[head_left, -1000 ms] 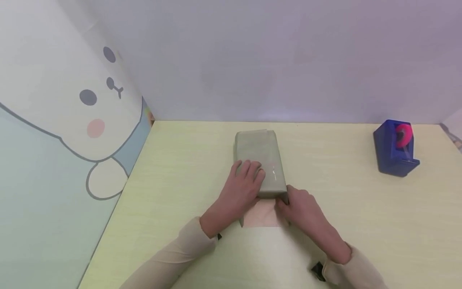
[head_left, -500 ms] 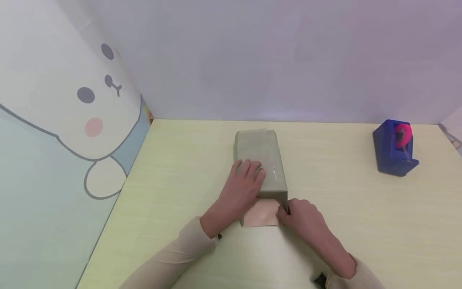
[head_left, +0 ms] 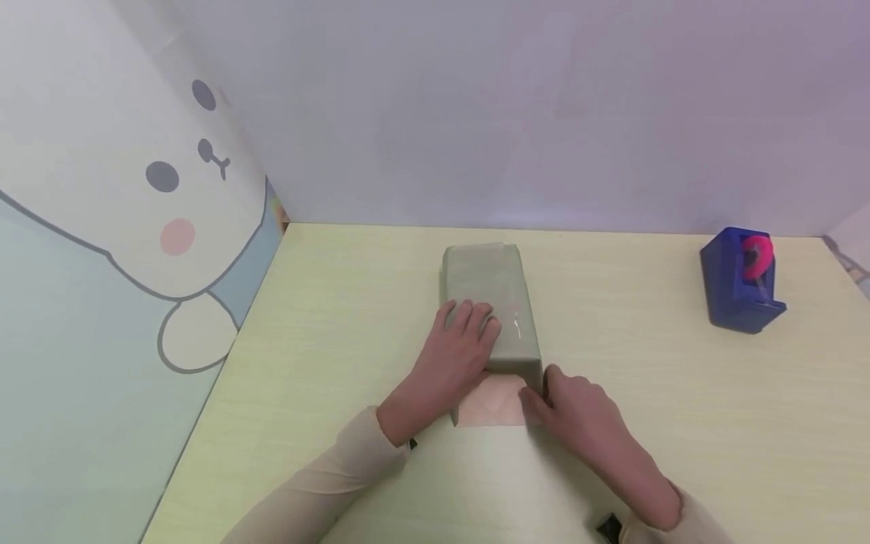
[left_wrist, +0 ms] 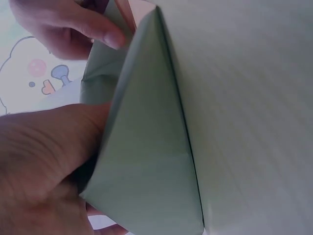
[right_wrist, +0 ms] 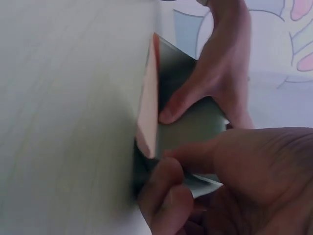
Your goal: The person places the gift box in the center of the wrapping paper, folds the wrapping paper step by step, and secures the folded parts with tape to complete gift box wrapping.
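A box wrapped in grey-green paper (head_left: 479, 279) lies on the table, with a strip of clear tape on its top. My left hand (head_left: 448, 366) grips it near the front end, fingers over the top; its thumb presses against the end face in the right wrist view. From that end a flap of the wrapping paper (head_left: 485, 404) lies toward me, pink inner side up. At the front right corner, the thumb and fingers of my right hand (head_left: 581, 415) pinch the paper's fold. A folded triangular side of the paper (left_wrist: 151, 132) stands out in the left wrist view.
A blue tape dispenser (head_left: 730, 291) with a pink-cored roll stands at the right rear of the table (head_left: 632, 302). A pale wall panel (head_left: 510, 113) rises along the back edge, and one with a cartoon animal (head_left: 156, 227) borders the left.
My right hand has shifted slightly toward me and to the right along the box's front right corner, and more of the pink flap shows. My left hand has stayed in place.
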`<state>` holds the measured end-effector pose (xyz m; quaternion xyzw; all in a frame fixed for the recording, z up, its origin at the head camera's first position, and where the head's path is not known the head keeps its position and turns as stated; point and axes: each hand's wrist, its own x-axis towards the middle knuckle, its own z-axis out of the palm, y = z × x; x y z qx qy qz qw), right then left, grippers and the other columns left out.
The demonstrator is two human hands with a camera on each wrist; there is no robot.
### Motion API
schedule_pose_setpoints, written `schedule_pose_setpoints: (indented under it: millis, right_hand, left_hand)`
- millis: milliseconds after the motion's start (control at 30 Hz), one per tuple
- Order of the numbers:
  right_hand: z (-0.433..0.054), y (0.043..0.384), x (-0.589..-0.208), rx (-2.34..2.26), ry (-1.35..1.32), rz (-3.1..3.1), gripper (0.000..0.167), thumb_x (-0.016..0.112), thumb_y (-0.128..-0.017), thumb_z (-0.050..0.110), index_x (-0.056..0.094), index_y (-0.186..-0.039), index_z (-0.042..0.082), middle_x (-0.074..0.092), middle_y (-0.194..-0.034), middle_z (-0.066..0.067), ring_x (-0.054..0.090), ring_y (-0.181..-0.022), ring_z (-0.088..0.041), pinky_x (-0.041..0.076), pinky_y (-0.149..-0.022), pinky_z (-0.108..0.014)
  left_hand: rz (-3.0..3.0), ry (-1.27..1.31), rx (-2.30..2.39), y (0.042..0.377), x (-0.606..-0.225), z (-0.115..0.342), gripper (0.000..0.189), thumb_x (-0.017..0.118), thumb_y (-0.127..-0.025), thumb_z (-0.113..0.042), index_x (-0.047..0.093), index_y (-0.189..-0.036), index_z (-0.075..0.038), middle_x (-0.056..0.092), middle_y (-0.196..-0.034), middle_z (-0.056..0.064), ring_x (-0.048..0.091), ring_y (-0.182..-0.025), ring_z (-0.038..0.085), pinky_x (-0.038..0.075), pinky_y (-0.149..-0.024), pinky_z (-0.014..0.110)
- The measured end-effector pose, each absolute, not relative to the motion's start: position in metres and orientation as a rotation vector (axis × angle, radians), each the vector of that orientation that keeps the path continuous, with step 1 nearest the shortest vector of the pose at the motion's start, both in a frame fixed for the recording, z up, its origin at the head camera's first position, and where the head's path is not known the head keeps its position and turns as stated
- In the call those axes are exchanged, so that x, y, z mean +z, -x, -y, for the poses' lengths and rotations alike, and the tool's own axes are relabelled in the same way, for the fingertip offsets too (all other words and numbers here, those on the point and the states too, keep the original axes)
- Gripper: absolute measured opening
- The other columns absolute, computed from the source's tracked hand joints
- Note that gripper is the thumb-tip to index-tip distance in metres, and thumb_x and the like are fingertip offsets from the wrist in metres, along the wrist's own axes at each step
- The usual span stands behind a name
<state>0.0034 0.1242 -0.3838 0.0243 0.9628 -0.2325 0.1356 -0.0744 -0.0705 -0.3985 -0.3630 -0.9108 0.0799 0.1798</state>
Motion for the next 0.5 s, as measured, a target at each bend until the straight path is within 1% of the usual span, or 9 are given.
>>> schedule_pose_setpoints:
  millis: [100,167,367,433,500]
  right_hand:
    - [-0.119,0.005,-0.385,-0.630,-0.066,-2.872,0.022,0.059,-0.098,0.023,0.053,-0.087,0.005,0.050,-0.063,-0.007,0.043,-0.054,-0.019,0.033,-0.044,-0.032]
    - [-0.116,0.009,-0.387,-0.609,-0.100,-2.896,0.019,0.059,-0.095,0.020,0.053,-0.086,0.005,0.050,-0.063,-0.008,0.043,-0.055,-0.020,0.033,-0.044,-0.033]
    - [-0.113,0.018,-0.391,-0.621,-0.191,-2.866,0.017,0.058,-0.089,0.024,0.054,-0.077,0.011,0.049,-0.061,-0.004,0.043,-0.055,-0.019,0.030,-0.044,-0.031]
    - [-0.113,0.018,-0.392,-0.628,-0.195,-2.856,0.018,0.057,-0.089,0.024,0.054,-0.077,0.012,0.048,-0.061,-0.004,0.043,-0.055,-0.018,0.030,-0.044,-0.031]
    - [-0.114,0.017,-0.392,-0.632,-0.182,-2.847,0.019,0.056,-0.092,0.025,0.055,-0.080,0.010,0.049,-0.062,-0.005,0.044,-0.056,-0.019,0.031,-0.045,-0.032]
  left_hand:
    - [2.567,1.034,0.204,0.075,-0.399,0.071,0.054,0.080,-0.085,-0.042,0.051,-0.122,-0.015,0.050,-0.136,0.005,0.048,-0.124,0.026,0.043,-0.112,0.048]
    - [2.562,1.038,0.198,0.075,-0.399,0.070,0.054,0.080,-0.085,-0.041,0.051,-0.122,-0.014,0.050,-0.135,0.005,0.048,-0.124,0.026,0.044,-0.112,0.048]
    - [2.549,1.029,0.211,0.075,-0.398,0.070,0.055,0.081,-0.085,-0.044,0.052,-0.122,-0.015,0.050,-0.135,0.005,0.048,-0.124,0.026,0.043,-0.112,0.048]
    - [2.549,1.027,0.210,0.075,-0.398,0.071,0.055,0.081,-0.085,-0.044,0.052,-0.122,-0.015,0.050,-0.135,0.005,0.048,-0.124,0.026,0.043,-0.112,0.048]
    - [2.548,1.027,0.212,0.075,-0.398,0.071,0.054,0.080,-0.086,-0.042,0.052,-0.122,-0.015,0.050,-0.135,0.005,0.048,-0.124,0.026,0.043,-0.112,0.048]
